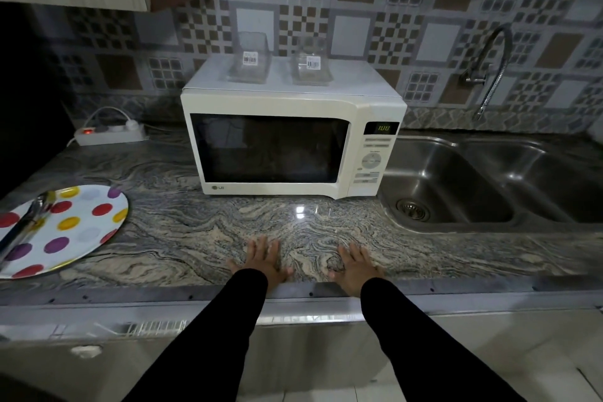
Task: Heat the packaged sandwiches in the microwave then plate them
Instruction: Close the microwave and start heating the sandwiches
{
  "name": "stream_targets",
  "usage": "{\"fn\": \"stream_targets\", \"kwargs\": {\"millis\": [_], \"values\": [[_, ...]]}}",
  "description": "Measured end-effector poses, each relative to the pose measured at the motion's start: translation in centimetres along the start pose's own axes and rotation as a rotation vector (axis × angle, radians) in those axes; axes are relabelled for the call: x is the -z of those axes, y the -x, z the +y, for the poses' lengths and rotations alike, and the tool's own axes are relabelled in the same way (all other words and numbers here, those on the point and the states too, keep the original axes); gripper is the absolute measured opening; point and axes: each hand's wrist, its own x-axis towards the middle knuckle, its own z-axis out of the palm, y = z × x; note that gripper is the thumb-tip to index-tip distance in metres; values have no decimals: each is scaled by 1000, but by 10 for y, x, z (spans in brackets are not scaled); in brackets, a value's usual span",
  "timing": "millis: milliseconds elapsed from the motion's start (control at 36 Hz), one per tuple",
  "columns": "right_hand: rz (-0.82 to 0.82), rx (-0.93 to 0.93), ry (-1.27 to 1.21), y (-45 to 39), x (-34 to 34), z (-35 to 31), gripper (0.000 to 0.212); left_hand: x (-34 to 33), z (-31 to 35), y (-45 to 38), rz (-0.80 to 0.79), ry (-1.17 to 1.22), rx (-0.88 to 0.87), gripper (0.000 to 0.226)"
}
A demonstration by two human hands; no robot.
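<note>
A home kitchen: a white microwave [293,140] stands on a marbled stone desk [202,232], with a steel double sink [489,179] and wall tap [489,72] at three o'clock, patterned wall tiles [359,10] behind, and a dotted plate [65,228] at nine o'clock.

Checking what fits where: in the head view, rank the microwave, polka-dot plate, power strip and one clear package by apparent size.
1. microwave
2. polka-dot plate, partly cut off by the frame
3. power strip and left clear package: look alike, unsure.

Dim, dark corners, wide-angle bowing
</note>
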Motion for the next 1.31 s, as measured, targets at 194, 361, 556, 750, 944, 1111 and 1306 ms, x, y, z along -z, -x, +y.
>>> {"fn": "stream_targets", "kwargs": {"millis": [194, 361, 556, 750, 944, 1111, 1306], "values": [[-17, -20, -4, 0, 1, -2, 76, 5, 0, 1, -28, -14, -1, 80], [-25, -29, -9, 0, 3, -3, 76, 5, 0, 0, -37, -32, 3, 80], [-32, -31, 3, -1, 5, -4, 77, 6, 0, -1, -47, -40, 8, 80], [-15, -19, 1, 1, 4, -4, 77, 6, 1, -2, -49, -43, 9, 81], [-26, -17, -6, 0, 4, -3, 77, 4, -1, -8, -53, -49, 11, 82], [-27, -17, -14, 0, 4, -3, 78, 2, -1, -13, -60, -68, 14, 82], [-28, -17, -9, 1, 4, -3, 78, 2, -1, -13, -68, -64, 20, 82]]}}
